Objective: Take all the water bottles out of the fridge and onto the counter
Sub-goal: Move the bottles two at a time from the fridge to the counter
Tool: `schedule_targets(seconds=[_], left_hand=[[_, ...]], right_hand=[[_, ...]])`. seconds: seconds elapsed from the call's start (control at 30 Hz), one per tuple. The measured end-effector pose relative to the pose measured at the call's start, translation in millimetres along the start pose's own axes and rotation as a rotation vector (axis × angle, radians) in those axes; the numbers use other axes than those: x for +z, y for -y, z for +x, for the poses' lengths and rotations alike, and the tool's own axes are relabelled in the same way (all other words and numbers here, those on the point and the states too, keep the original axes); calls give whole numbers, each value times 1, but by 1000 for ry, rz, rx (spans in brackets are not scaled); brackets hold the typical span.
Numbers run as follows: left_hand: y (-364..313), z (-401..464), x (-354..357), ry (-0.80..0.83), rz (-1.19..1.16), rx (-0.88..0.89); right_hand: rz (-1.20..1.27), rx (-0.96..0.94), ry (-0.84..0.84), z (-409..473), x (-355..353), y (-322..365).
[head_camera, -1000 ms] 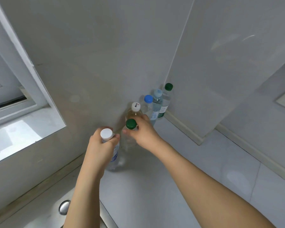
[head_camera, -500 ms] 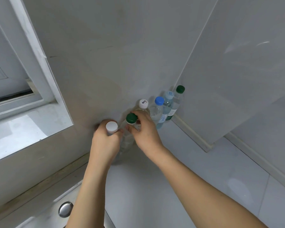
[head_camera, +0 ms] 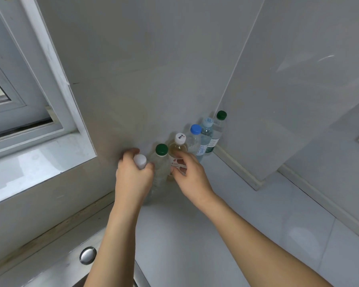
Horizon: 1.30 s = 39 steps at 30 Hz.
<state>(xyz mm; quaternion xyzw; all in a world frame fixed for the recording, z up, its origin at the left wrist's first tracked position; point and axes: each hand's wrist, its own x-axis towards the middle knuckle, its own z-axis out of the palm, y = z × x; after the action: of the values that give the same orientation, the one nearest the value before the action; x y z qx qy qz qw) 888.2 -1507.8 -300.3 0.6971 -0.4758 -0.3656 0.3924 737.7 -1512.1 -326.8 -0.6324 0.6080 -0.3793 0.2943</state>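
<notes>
Currently your left hand [head_camera: 133, 177] has its grip clamped round the white-capped bottle [head_camera: 140, 161], hiding everything below the cap. Your right hand [head_camera: 190, 175] curls loosely, fingertips at the label of the amber-liquid bottle [head_camera: 177, 150]; whether it grips cannot be told. Beside it the green-capped bottle [head_camera: 161, 162] stands on the tabletop [head_camera: 247, 224], its base hidden behind your left hand. Three more bottles [head_camera: 205, 135] line the wall.

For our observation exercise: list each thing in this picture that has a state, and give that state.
Left hand: grips the white-capped bottle.
Right hand: open, fingers loose beside the yellowish bottle.
Green-capped bottle: upright, capped, released.
Remaining three bottles: upright, capped, along the wall.
</notes>
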Motion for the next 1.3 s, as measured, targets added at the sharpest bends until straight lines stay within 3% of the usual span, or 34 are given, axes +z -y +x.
schedule_targets(seconds=[0.17, 0.27, 0.4, 0.53, 0.83, 0.97, 1.3], left_hand=[[-47, -16, 8, -184, 61, 311], [-68, -21, 36, -184, 155, 555], [-83, -32, 95, 1, 317, 745], [-97, -50, 152, 189, 413, 814], [-130, -139, 260, 451, 547, 997], [-152, -209, 298, 554, 518, 1084], [-223, -480, 355, 765, 459, 1497]], right_hand=[[-51, 34, -44, -17, -38, -8], [-97, 57, -98, -28, -69, -16], [-213, 93, -197, -42, -121, -29], [-315, 159, -281, -68, -181, -48], [-393, 426, -417, -175, -304, -92], [-374, 526, -488, -241, -355, -96], [-411, 700, -787, -486, -481, -60]])
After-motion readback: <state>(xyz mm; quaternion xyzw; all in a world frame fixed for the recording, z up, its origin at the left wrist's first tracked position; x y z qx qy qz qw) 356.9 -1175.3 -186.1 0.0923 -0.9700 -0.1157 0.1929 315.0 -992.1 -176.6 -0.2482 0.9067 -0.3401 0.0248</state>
